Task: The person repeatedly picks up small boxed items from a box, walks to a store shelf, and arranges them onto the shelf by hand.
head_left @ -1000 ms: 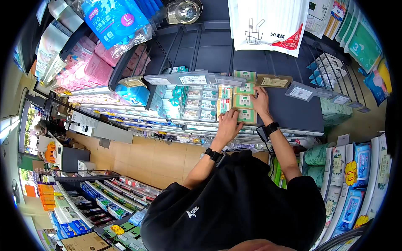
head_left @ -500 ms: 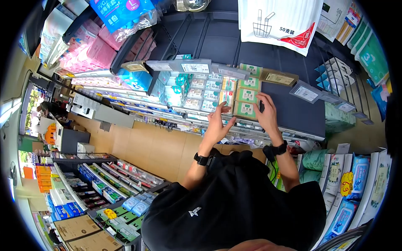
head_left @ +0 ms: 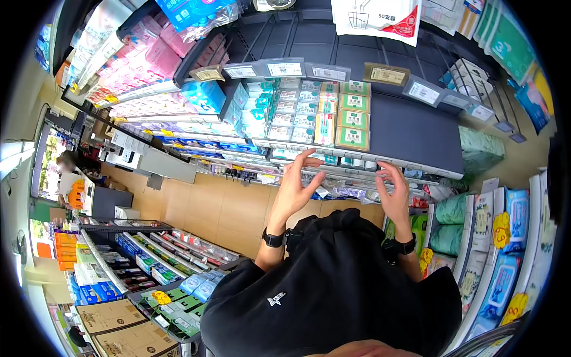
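Note:
My left hand (head_left: 296, 185) hovers in front of the shelf's front edge (head_left: 425, 169), thumb and fingers apart, with nothing in it. To its right, my right hand (head_left: 394, 191) is likewise empty, its fingers spread and curved near the same edge. Behind them on the dark shelf stands a row of green and tan boxes (head_left: 353, 119). Directly left of that row are orange and white packs (head_left: 326, 113), then clear-lidded white boxes (head_left: 284, 119). Both hands are apart from the boxes.
Price tags (head_left: 284, 68) hang along the upper shelf, where a white 50-piece bag (head_left: 377, 18) is displayed. Pink packs (head_left: 156, 56) fill the shelf at left. Wipes packs (head_left: 502, 279) stand at lower right. A person (head_left: 68, 172) is at the far-left counter.
Both hands have drawn back from the green boxes toward my body and moved farther apart. The view has shifted slightly, and the green boxes now stand fully visible.

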Demonstrator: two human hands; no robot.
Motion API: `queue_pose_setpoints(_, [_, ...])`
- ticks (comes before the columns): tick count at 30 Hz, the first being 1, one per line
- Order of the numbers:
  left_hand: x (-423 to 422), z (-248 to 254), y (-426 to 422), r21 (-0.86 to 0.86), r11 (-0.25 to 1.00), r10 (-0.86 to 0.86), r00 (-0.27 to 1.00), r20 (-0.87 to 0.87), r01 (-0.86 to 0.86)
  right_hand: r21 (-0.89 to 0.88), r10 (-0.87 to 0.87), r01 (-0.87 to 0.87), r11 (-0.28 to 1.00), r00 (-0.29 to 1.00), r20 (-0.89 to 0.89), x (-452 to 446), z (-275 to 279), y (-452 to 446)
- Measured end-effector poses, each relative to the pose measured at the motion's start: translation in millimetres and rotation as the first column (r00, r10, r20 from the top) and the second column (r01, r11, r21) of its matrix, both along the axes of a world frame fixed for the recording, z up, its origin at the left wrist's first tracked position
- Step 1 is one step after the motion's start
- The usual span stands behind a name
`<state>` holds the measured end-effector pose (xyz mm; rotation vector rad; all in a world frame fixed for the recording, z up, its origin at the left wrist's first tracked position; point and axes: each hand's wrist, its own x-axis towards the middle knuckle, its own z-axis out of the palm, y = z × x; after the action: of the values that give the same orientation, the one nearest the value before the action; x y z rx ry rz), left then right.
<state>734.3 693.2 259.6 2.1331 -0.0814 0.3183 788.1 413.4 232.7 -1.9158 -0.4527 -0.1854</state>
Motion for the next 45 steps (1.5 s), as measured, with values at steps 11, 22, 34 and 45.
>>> queue_pose_setpoints(11, [-82.3, 22.2, 20.2, -0.103, 0.994, -0.032, 0.998, 0.062, 0.039, 0.064, -0.081, 0.081, 0.995, 0.997, -0.005, -120.2, 33.1, 9.9])
queue_pose_setpoints(22, [-170.4, 5.5, 2.9, -0.178, 0.964, -0.195, 0.98, 0.03, 0.197, 0.012, -0.3, 0.301, 0.953, 0.952, -0.057, -272.8, 32.9, -2.3])
queue_pose_setpoints(34, [-235.5, 9.8, -52.6, -0.142, 0.884, -0.458, 0.885, -0.078, 0.445, 0.045, -0.531, 0.537, 0.842, 0.841, -0.103, -386.7, 31.6, -15.2])
queue_pose_setpoints(45, [-275.9, 21.9, -159.3, -0.067, 0.569, -0.822, 0.563, -0.087, 0.82, 0.119, -0.726, 0.729, 0.674, 0.684, -0.075, -480.1, 37.6, -54.8])
